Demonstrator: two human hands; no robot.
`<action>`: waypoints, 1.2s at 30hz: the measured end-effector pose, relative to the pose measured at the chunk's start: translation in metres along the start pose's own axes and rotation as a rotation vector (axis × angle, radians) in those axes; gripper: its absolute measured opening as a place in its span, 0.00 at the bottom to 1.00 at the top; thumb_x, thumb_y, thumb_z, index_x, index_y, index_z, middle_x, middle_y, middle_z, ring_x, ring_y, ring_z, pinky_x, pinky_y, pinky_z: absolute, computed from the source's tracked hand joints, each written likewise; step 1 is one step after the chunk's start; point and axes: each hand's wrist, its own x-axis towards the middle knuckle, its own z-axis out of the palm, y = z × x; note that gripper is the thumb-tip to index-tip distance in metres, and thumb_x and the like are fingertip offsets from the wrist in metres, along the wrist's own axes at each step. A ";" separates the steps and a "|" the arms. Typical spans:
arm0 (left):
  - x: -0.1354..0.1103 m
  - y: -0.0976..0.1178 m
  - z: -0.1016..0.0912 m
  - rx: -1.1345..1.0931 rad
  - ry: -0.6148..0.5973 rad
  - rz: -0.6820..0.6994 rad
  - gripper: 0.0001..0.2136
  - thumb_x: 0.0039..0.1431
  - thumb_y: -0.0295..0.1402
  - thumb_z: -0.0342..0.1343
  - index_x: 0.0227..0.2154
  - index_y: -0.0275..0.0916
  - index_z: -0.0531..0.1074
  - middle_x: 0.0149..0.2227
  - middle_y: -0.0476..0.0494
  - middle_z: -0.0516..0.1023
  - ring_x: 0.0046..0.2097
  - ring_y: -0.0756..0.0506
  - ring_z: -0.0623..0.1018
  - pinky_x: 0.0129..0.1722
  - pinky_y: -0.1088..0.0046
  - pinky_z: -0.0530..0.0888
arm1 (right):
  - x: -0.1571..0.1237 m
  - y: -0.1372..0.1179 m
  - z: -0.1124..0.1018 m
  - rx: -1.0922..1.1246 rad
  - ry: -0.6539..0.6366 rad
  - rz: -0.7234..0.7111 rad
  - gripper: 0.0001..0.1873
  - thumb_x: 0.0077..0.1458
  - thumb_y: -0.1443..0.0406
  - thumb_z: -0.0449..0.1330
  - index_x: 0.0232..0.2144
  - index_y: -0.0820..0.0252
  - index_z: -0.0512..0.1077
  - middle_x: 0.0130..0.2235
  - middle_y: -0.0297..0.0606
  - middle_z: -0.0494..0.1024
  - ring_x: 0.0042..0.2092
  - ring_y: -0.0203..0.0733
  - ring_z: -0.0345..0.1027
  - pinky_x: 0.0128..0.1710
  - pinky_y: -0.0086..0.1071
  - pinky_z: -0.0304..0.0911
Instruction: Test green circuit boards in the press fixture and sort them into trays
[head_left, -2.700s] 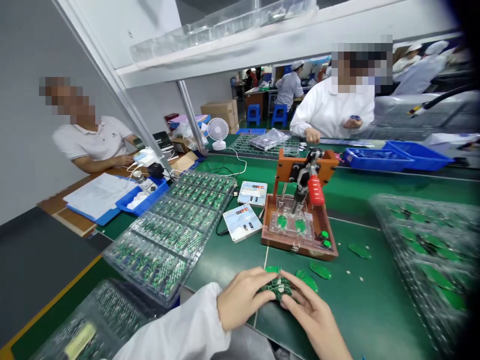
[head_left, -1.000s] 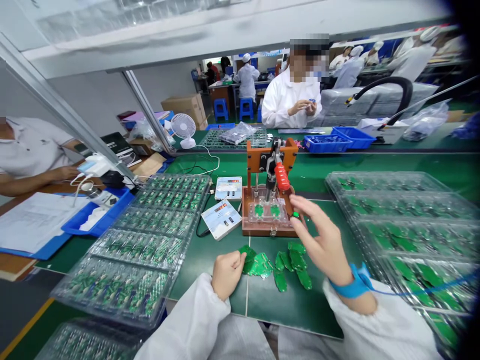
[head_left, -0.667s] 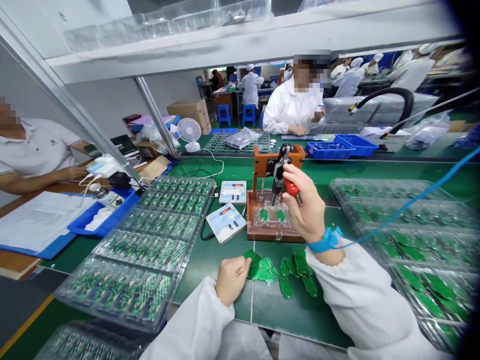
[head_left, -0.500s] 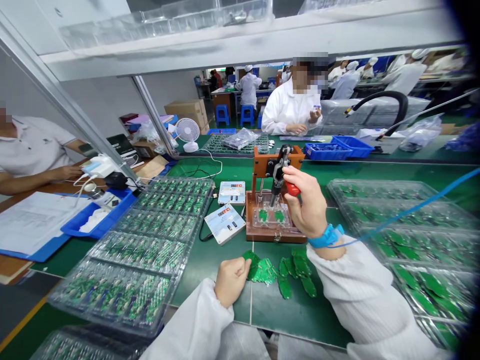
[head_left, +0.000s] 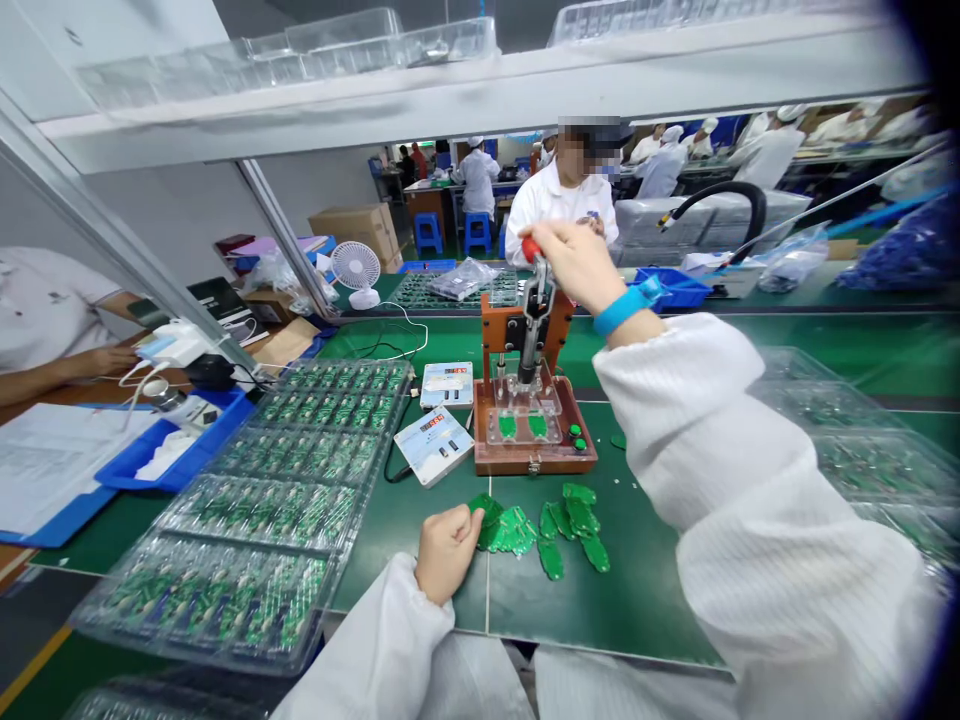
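My right hand (head_left: 576, 262) is closed round the red-handled lever (head_left: 530, 250) of the wooden test fixture (head_left: 534, 400), with the lever raised upright. Two small green boards (head_left: 523, 425) lie under the fixture's clear plate. My left hand (head_left: 445, 540) rests curled on the green mat, its fingers pinched on the edge of a pile of green circuit boards (head_left: 510, 528). More loose green boards (head_left: 574, 520) lie just right of that pile. A blue wrist strap (head_left: 622, 308) is on my right wrist.
Clear trays of boards (head_left: 300, 470) fill the left side, and more trays (head_left: 862, 450) sit at the right. Two small meters (head_left: 439, 425) stand left of the fixture. A person in white (head_left: 562, 200) works across the bench; another person's arm (head_left: 52, 350) rests at the left.
My right hand reached from the loose boards to the fixture, gripped the red lever and swung it up from low to upright. My left hand stayed on the pile.
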 end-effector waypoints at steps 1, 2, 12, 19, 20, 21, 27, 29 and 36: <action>0.000 0.001 -0.001 0.010 0.013 0.002 0.24 0.66 0.30 0.53 0.19 0.38 0.45 0.18 0.57 0.48 0.20 0.54 0.53 0.22 0.76 0.55 | -0.010 0.008 0.000 0.001 0.019 -0.017 0.23 0.71 0.56 0.49 0.45 0.65 0.78 0.45 0.40 0.82 0.53 0.47 0.74 0.59 0.47 0.64; 0.002 0.002 -0.003 0.021 0.032 0.002 0.23 0.66 0.30 0.53 0.19 0.38 0.47 0.18 0.57 0.49 0.20 0.55 0.54 0.22 0.76 0.56 | -0.025 0.016 -0.001 0.009 0.071 -0.048 0.20 0.70 0.56 0.50 0.47 0.62 0.78 0.47 0.41 0.82 0.55 0.48 0.73 0.60 0.48 0.63; 0.109 0.008 0.008 0.234 -0.043 0.155 0.14 0.69 0.34 0.52 0.53 0.39 0.75 0.59 0.35 0.71 0.61 0.35 0.68 0.61 0.51 0.68 | -0.226 0.049 0.044 0.008 0.046 0.232 0.12 0.62 0.60 0.57 0.39 0.59 0.78 0.45 0.48 0.81 0.49 0.52 0.71 0.53 0.50 0.66; 0.141 0.006 0.036 0.261 -0.122 0.103 0.10 0.65 0.33 0.55 0.46 0.36 0.77 0.57 0.33 0.73 0.61 0.32 0.68 0.61 0.47 0.68 | -0.227 0.041 0.057 0.162 -0.085 0.337 0.07 0.58 0.64 0.59 0.38 0.59 0.76 0.52 0.50 0.78 0.60 0.57 0.64 0.63 0.54 0.56; 0.140 0.007 0.034 0.200 -0.108 0.083 0.10 0.65 0.33 0.55 0.46 0.37 0.77 0.54 0.34 0.76 0.58 0.34 0.71 0.59 0.48 0.69 | -0.227 0.041 0.054 0.203 -0.089 0.366 0.08 0.58 0.64 0.59 0.39 0.59 0.75 0.50 0.48 0.78 0.57 0.54 0.66 0.62 0.52 0.59; 0.137 0.009 0.031 0.125 -0.084 0.059 0.11 0.65 0.34 0.54 0.46 0.37 0.76 0.51 0.36 0.78 0.55 0.35 0.74 0.57 0.50 0.71 | -0.229 0.039 0.050 0.246 -0.093 0.401 0.08 0.59 0.63 0.59 0.40 0.58 0.74 0.48 0.46 0.79 0.53 0.51 0.70 0.59 0.49 0.63; 0.080 0.022 0.014 -0.150 -0.112 -0.231 0.22 0.59 0.51 0.61 0.47 0.39 0.78 0.39 0.42 0.83 0.37 0.42 0.82 0.39 0.66 0.80 | -0.289 0.007 0.023 0.519 -0.158 0.596 0.13 0.61 0.55 0.58 0.40 0.57 0.73 0.37 0.36 0.79 0.36 0.38 0.72 0.38 0.31 0.70; 0.058 0.028 0.014 -0.182 -0.205 -0.283 0.24 0.55 0.53 0.64 0.46 0.39 0.78 0.34 0.44 0.83 0.33 0.43 0.82 0.33 0.70 0.80 | -0.313 -0.007 0.019 0.599 -0.194 0.644 0.14 0.60 0.54 0.61 0.39 0.58 0.74 0.37 0.35 0.80 0.35 0.36 0.72 0.36 0.30 0.69; 0.015 0.059 0.028 -0.221 -0.387 0.039 0.09 0.65 0.43 0.58 0.39 0.47 0.81 0.41 0.48 0.85 0.38 0.44 0.85 0.38 0.74 0.83 | -0.359 -0.023 -0.017 0.667 -0.171 0.808 0.14 0.56 0.53 0.65 0.36 0.58 0.75 0.31 0.34 0.79 0.32 0.36 0.70 0.34 0.31 0.66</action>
